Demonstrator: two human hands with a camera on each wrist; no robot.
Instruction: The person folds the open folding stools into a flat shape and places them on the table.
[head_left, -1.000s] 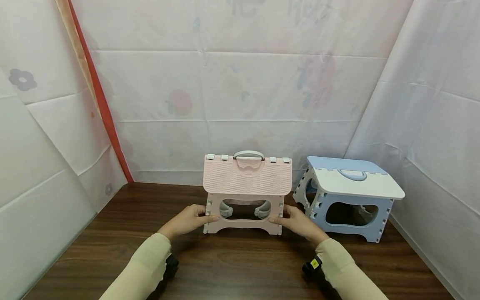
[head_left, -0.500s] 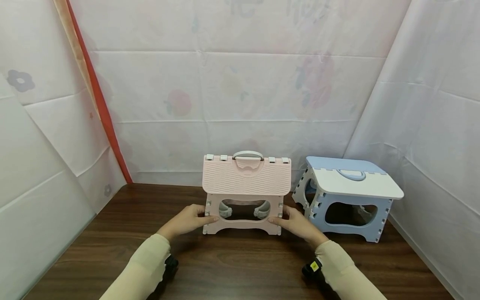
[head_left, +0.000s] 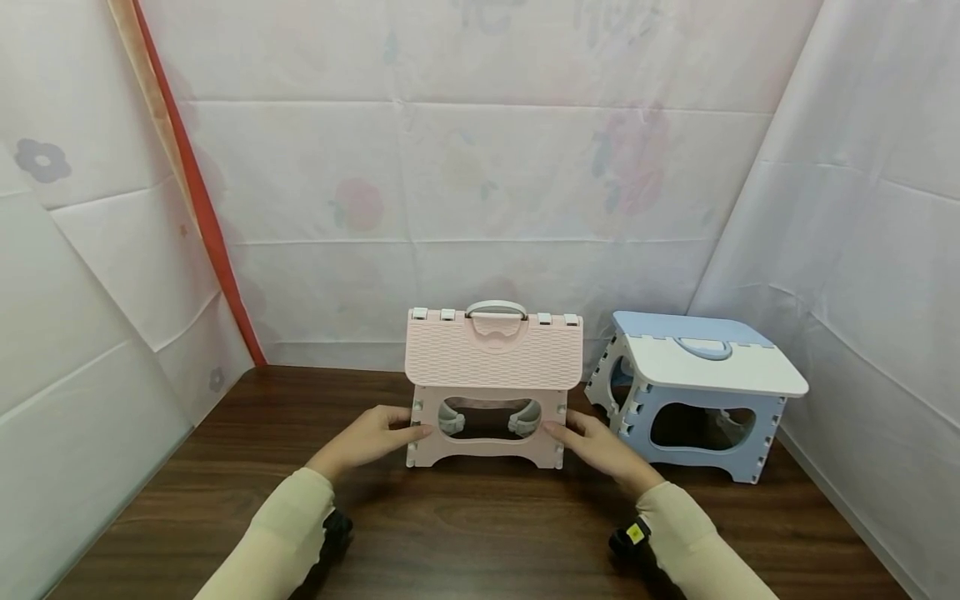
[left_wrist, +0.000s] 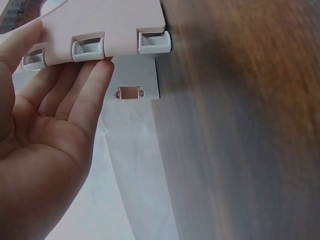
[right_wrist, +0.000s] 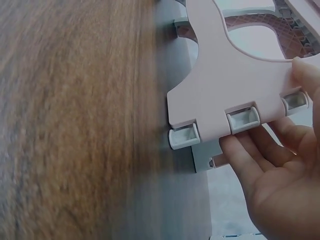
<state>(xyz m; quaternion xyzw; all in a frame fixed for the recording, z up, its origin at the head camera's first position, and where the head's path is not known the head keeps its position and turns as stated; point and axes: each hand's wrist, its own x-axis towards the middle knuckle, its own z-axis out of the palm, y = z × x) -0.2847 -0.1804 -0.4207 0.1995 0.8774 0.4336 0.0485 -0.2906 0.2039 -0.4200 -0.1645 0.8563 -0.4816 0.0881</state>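
Observation:
A pink folding stool (head_left: 493, 357) stands upright at the table's middle. Its seat panel slants, and a grey-white carry handle (head_left: 497, 309) arches over the top. My left hand (head_left: 375, 437) holds its left front leg panel low down, thumb on the front face. On the opposite edge my right hand (head_left: 596, 446) does likewise. In the left wrist view, the fingers (left_wrist: 92, 90) reach behind the edge beside pale hinge clips (left_wrist: 89, 49). The right wrist view shows the thumb (right_wrist: 306, 75) at the cut-out's rim, fingers behind the panel.
A blue and white folding stool (head_left: 712, 362) stands unfolded at the right, close to my right hand. White patterned cloth (head_left: 480, 183) hangs behind and on both sides. A red strip (head_left: 202, 200) runs down the left corner. The table (head_left: 480, 533) is dark wood.
Both thumbs have slid slightly outward on the pink stool's front, and the wrists have moved a little apart. The two stools stay where they were.

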